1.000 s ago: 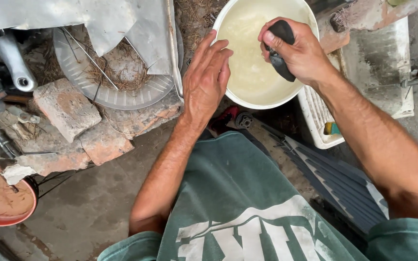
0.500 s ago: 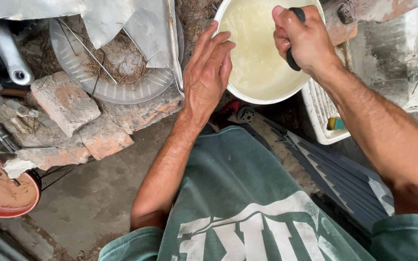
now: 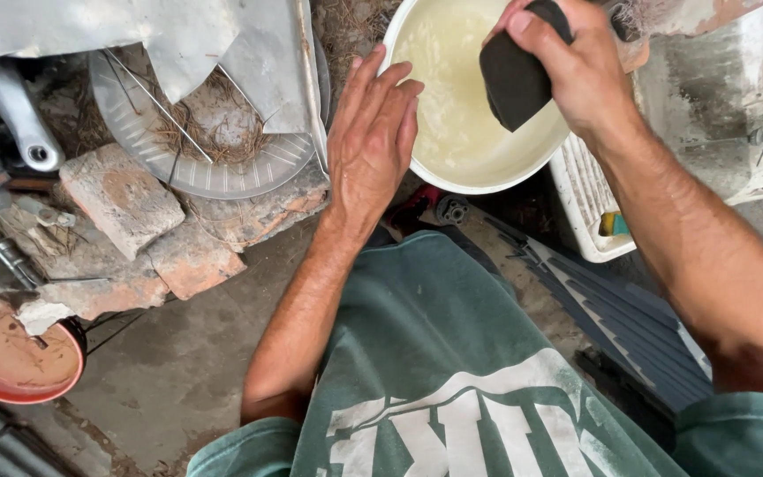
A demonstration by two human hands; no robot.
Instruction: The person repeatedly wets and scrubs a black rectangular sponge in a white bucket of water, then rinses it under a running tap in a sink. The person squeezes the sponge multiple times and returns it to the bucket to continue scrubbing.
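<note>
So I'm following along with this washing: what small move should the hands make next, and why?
Probably lower the right hand so the dark rectangular sponge dips into the cloudy water in the round white plastic bucket. The sponge is held above the water, and the left hand lies flat against the bucket's rim, apparently steadying it.

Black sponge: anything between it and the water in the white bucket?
Nothing visible. The right hand holds the black sponge directly over the cloudy water in the white bucket. The left hand rests flat on the near rim, off to the side.
</note>
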